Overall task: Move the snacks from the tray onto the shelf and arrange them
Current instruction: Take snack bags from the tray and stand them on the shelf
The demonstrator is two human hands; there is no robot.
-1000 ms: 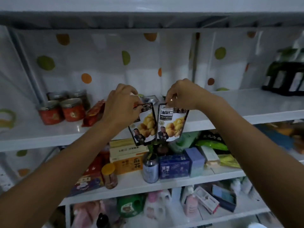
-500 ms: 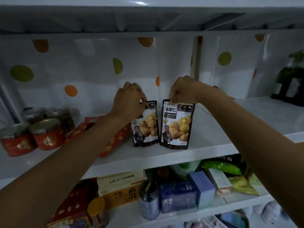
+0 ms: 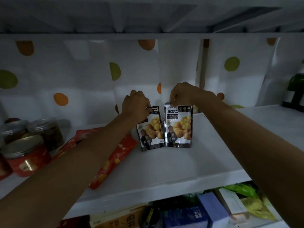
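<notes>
While the white shelf (image 3: 164, 165) is carrying both chestnut snacks upright at its middle, the left pouch (image 3: 152, 134) is touching the right pouch (image 3: 179, 127). The left hand (image 3: 135, 106) is pinching the left pouch's top corner and the right hand (image 3: 182, 93) is pinching the right pouch's top edge.

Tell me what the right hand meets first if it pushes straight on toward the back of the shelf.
Probably the dotted back sheet; the right hand, pinching the top of the right pouch, has nothing visible between, though depth is unclear.

dotted backdrop (image 3: 82, 74) | blue box (image 3: 185, 216) below | dark bottle (image 3: 294, 96) far right
</notes>
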